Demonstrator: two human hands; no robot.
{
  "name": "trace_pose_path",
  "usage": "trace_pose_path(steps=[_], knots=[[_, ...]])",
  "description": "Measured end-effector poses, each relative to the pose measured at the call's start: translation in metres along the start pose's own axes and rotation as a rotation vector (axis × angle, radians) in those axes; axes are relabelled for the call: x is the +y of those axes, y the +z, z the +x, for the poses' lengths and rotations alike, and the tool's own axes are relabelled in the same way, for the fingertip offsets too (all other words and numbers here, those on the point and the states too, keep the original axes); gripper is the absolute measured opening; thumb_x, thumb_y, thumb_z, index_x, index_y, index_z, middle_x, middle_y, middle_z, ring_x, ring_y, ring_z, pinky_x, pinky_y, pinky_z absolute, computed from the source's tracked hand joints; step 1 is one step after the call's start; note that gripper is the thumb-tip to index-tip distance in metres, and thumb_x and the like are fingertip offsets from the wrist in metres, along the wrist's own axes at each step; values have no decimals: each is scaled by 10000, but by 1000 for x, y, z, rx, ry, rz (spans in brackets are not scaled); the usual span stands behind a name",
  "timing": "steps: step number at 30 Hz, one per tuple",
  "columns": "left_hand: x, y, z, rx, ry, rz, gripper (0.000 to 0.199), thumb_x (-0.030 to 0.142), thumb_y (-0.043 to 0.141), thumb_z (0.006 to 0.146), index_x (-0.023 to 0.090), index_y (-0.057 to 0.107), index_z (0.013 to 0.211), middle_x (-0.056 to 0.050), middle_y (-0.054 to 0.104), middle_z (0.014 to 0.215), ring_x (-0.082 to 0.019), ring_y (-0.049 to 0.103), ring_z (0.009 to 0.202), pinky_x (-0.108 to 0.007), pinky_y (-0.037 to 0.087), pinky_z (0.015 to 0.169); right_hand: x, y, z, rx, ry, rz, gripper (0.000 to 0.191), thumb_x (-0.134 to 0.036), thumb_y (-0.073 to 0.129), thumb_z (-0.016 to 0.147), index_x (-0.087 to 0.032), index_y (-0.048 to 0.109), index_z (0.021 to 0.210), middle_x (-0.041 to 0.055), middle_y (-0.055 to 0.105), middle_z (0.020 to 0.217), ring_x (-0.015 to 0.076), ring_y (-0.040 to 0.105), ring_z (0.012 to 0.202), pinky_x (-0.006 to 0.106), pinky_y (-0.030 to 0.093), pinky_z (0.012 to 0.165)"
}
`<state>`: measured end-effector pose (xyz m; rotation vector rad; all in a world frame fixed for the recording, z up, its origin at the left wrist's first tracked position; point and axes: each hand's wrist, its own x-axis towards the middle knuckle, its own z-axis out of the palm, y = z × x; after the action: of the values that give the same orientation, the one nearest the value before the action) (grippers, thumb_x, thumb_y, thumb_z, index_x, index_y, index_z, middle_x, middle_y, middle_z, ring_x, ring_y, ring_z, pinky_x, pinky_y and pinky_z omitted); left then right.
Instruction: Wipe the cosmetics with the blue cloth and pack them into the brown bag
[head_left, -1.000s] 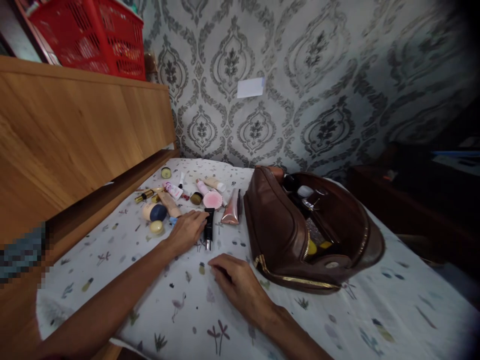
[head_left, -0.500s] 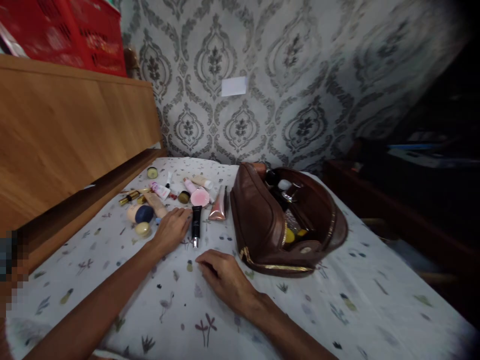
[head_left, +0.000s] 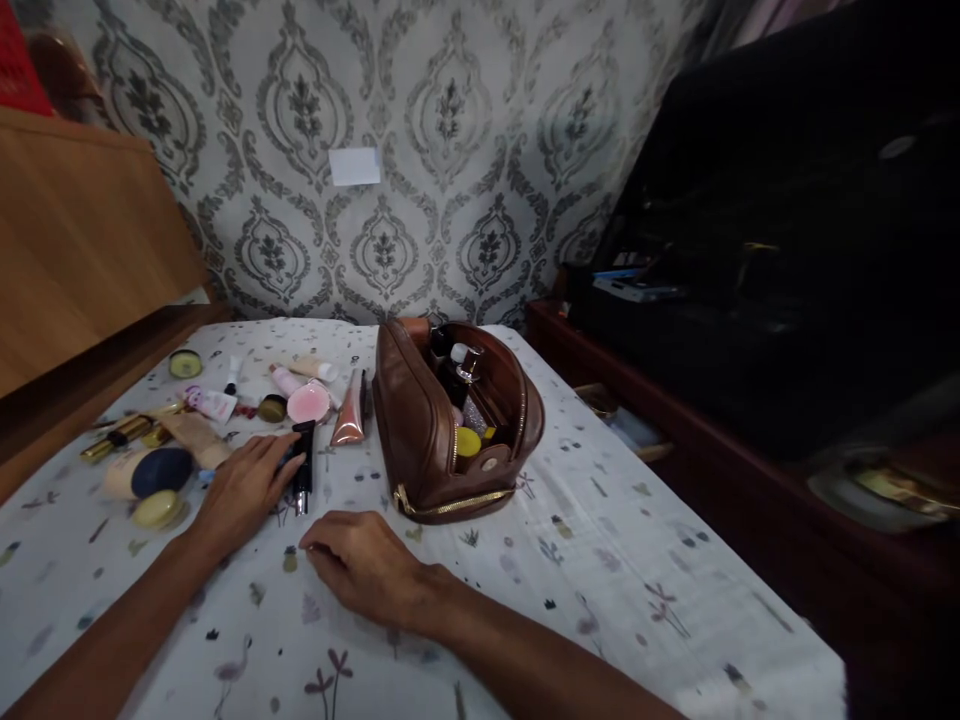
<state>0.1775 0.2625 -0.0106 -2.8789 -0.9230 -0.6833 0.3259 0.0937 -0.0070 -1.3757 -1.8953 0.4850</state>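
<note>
My left hand (head_left: 247, 485) lies flat with its fingers stretched out, and their tips are at the side of a black tube (head_left: 304, 460) with a silvery cap. My right hand (head_left: 367, 562) rests on the cloth nearer to me, its fingers curled in and nothing seen in them. A brown leather cosmetic bag (head_left: 416, 430) stands unzipped to the right, with bottles and a yellow round item (head_left: 468, 442) inside. Between tube and bag is a rose-coloured tube (head_left: 350, 412). Left of my left hand are a cream-and-navy item (head_left: 159, 472), a pale yellow round item (head_left: 157, 510) and a beige tube (head_left: 195, 440).
Behind the hands lie a pink round compact (head_left: 308, 402), a small dark-lidded jar (head_left: 272, 408), a white-and-pink tube (head_left: 210, 403) and a green round jar (head_left: 184, 364). A wooden cabinet (head_left: 90, 250) borders the left side. A dark red ledge (head_left: 645, 400) runs along the right.
The view has turned to the right, so the bag, cosmetics and both hands appear farther left. Both hands keep nearly the same places beside the black tube and on the cloth.
</note>
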Motion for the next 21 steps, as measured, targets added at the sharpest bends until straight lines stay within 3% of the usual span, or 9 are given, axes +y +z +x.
trace_pose_path(steps=[6, 13, 21], knots=[[2, -1, 2, 0, 9, 7, 499, 487, 307, 1015, 179, 588, 1288, -122, 688, 1181, -278, 620, 1094, -440, 496, 968, 0, -1, 0, 1, 26, 21, 184, -95, 536, 895, -157, 701, 944, 74, 750, 936, 169, 690, 842, 245, 508, 810], [3, -5, 2, 12, -43, -13, 378, 207, 324, 1000, 132, 547, 1296, -139, 663, 1165, -271, 586, 1083, -438, 500, 960, 3, 2, 2, 16, 28, 41, 199, -74, 530, 880, -168, 700, 919, 65, 741, 890, 171, 698, 812, 249, 520, 773], [5, -5, 1, -42, -18, -8, 412, 84, 383, 930, 186, 543, 1296, -103, 631, 1180, -239, 556, 1107, -430, 481, 998, 3, 1, 2, 23, 20, 68, 201, -69, 519, 891, -167, 693, 908, 58, 727, 877, 169, 689, 800, 260, 512, 756]])
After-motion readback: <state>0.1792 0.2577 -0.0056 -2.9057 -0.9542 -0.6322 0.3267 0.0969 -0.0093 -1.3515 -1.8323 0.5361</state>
